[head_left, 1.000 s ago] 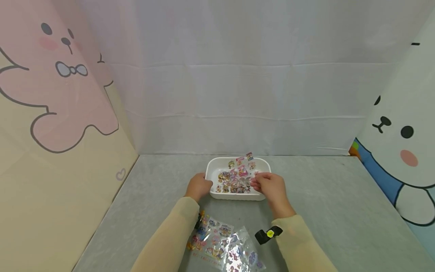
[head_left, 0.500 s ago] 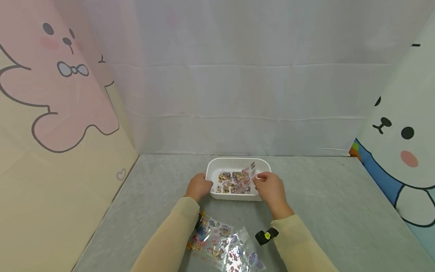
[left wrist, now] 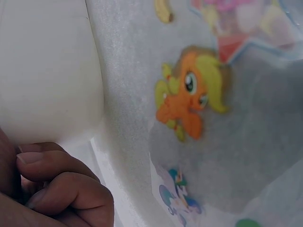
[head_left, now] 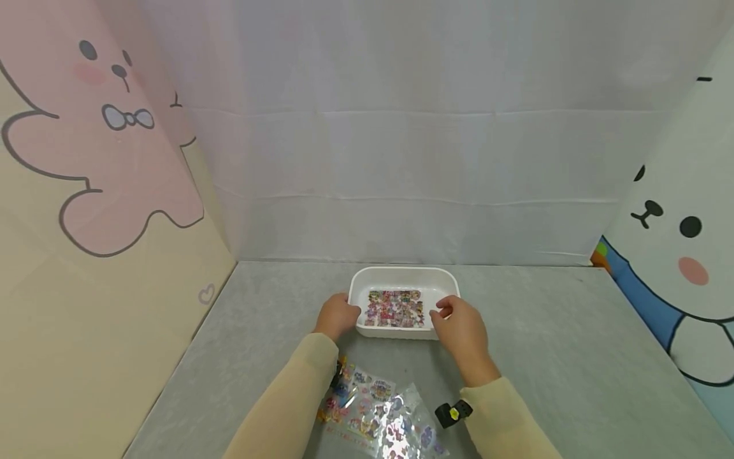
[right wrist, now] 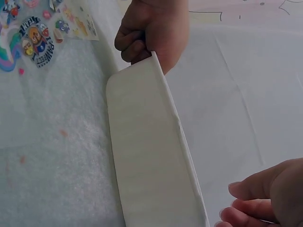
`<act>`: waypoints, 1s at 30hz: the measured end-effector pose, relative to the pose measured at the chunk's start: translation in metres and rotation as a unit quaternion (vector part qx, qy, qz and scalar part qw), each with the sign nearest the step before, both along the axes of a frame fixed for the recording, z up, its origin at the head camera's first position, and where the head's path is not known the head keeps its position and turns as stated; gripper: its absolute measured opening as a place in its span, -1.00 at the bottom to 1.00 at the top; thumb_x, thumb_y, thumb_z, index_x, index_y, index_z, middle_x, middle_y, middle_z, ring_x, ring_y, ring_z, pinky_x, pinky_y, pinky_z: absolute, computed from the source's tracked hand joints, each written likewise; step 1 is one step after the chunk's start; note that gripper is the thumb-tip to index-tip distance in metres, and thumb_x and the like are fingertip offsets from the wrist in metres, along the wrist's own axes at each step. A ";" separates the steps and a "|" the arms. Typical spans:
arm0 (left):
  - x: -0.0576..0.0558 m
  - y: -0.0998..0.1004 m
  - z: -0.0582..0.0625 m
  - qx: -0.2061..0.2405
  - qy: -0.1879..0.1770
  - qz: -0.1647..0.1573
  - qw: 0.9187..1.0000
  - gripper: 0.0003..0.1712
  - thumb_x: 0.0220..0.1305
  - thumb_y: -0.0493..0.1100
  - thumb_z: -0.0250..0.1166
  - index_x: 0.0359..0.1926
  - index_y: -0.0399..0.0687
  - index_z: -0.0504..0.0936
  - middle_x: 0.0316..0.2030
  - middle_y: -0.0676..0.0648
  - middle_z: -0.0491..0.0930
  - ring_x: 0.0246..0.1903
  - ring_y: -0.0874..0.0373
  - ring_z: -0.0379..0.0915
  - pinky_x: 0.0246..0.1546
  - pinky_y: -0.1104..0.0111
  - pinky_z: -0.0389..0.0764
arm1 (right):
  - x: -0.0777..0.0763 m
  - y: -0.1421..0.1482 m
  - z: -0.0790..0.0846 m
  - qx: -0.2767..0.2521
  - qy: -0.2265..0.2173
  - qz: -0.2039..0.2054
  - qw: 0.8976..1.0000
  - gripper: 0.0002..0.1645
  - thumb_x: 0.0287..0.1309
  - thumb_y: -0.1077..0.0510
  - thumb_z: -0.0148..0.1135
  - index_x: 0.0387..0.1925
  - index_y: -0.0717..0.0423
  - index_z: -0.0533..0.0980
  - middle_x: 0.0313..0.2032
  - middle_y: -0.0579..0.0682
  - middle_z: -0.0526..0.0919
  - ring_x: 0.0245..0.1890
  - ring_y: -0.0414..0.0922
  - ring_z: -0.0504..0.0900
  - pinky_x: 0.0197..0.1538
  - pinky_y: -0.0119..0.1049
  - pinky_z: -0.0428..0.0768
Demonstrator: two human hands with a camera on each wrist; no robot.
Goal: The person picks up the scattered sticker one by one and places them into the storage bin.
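Note:
A white plastic tray [head_left: 404,279] sits on the grey table, and a sticker sheet [head_left: 394,308] printed with small colourful figures lies flat inside it. My left hand [head_left: 337,316] grips the tray's left end, thumb over the rim. Its curled fingers [left wrist: 75,189] tuck under the tray's edge in the left wrist view. Over the tray's right end, my right hand [head_left: 461,328] has its fingers loosely bent with nothing between them. The right wrist view shows its thumb and fingertips [right wrist: 239,190] apart, beside the tray's outer wall [right wrist: 142,137].
Clear sticker sheets [head_left: 358,405] with cartoon characters lie between the forearms, in front of the tray. A shiny one [head_left: 410,421] overlaps them. Behind the table hangs a white cloth [head_left: 373,159], with cartoon-printed panels at both sides.
My right hand has let go of the sticker sheet, which was raised and tilted and now lies flat in the tray. My left hand stays on the tray.

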State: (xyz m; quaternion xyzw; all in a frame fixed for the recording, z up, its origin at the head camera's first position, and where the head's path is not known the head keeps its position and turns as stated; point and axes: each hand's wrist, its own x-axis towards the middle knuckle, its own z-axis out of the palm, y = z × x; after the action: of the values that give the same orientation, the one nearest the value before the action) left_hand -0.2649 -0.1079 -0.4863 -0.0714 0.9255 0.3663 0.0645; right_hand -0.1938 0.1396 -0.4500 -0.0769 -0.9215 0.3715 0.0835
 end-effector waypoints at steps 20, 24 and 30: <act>0.000 -0.001 0.003 -0.002 -0.008 0.002 1.000 -0.57 0.28 -0.20 0.23 0.11 -0.34 0.65 -0.10 -0.22 0.69 -0.30 -0.03 0.52 -0.22 0.08 0.57 | 0.044 -0.008 -0.015 0.291 0.156 0.189 0.925 -0.66 0.10 0.06 0.48 -0.25 0.20 0.56 -0.40 0.02 0.53 -0.43 0.00 0.54 -0.39 -0.07 0.54; -0.002 -0.002 0.000 0.001 -0.011 0.000 1.000 -0.58 0.28 -0.19 0.23 0.10 -0.34 0.66 -0.12 -0.21 0.69 -0.30 -0.02 0.52 -0.23 0.10 0.57 | 0.051 -0.013 -0.024 0.314 0.112 0.239 0.912 -0.63 0.14 -0.02 0.44 -0.20 0.17 0.57 -0.38 -0.01 0.51 -0.38 -0.02 0.55 -0.34 -0.07 0.55; -0.003 -0.001 -0.002 0.002 -0.012 -0.001 1.000 -0.58 0.27 -0.19 0.24 0.09 -0.33 0.66 -0.12 -0.19 0.70 -0.32 -0.01 0.51 -0.25 0.11 0.56 | 0.066 -0.013 -0.033 0.325 0.049 0.315 0.891 -0.32 0.20 -0.23 0.39 0.14 0.16 0.57 -0.11 0.06 0.65 -0.09 0.06 0.64 -0.03 0.03 0.60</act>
State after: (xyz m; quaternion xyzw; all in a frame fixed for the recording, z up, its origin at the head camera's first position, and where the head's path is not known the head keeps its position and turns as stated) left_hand -0.2684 -0.1094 -0.4883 -0.0742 0.9241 0.3671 0.0759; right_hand -0.1276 0.1264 -0.4832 0.2671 -0.9613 0.0618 0.0272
